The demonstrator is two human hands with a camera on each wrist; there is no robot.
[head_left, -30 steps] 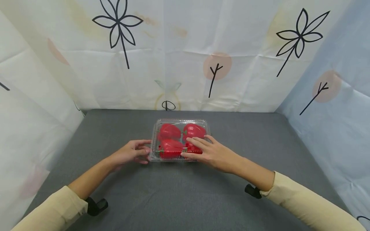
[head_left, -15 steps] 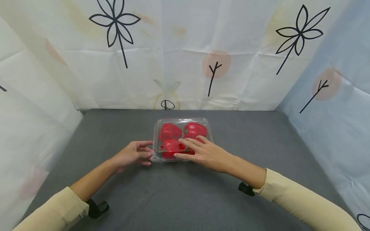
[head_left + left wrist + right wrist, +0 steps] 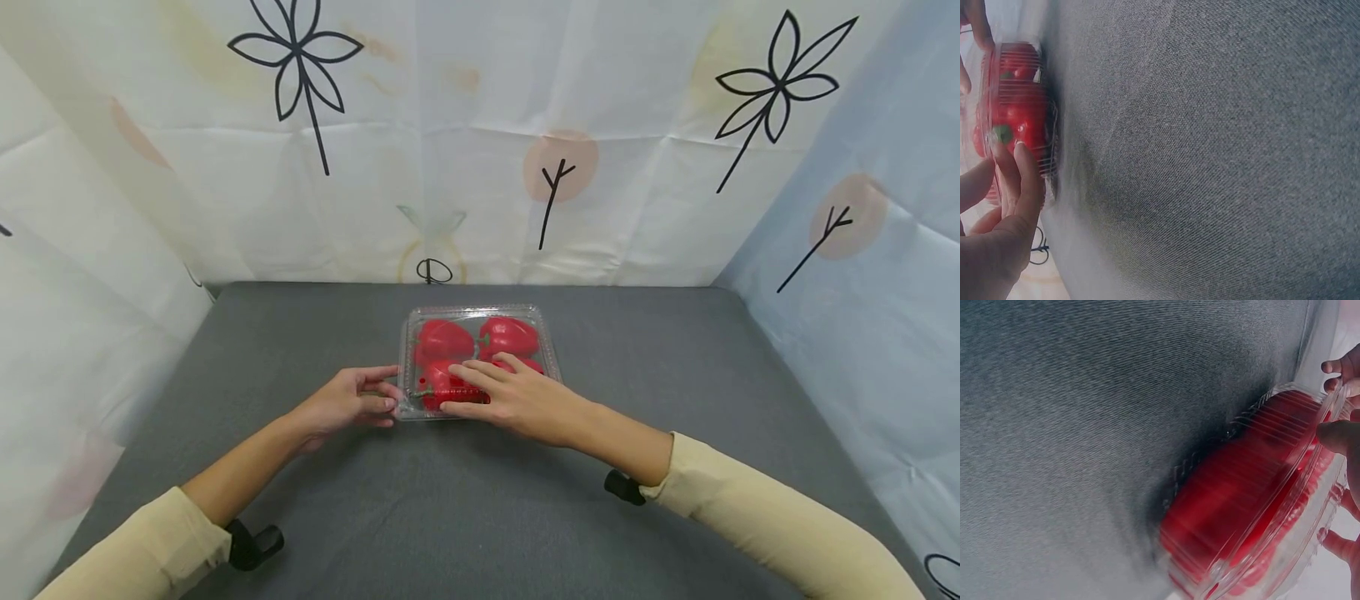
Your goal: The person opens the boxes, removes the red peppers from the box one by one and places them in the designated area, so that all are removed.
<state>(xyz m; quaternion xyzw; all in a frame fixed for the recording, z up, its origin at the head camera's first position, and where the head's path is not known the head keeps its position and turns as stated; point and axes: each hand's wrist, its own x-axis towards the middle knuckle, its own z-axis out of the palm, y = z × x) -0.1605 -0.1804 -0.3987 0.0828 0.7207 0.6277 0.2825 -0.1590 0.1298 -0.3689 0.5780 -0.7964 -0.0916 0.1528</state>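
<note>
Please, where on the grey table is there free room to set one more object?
Bare table lies right of the clear container, toward the right curtain; left, beyond the left hand; and in front, between the forearms. Crowded: the container itself, with red peppers inside and the right hand over its top.

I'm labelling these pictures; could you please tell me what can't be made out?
Head view: the right hand covers much of the near-right pepper.
Left wrist view: picture edges cut off the left hand.
Right wrist view: the bottom edge crops the box.
</note>
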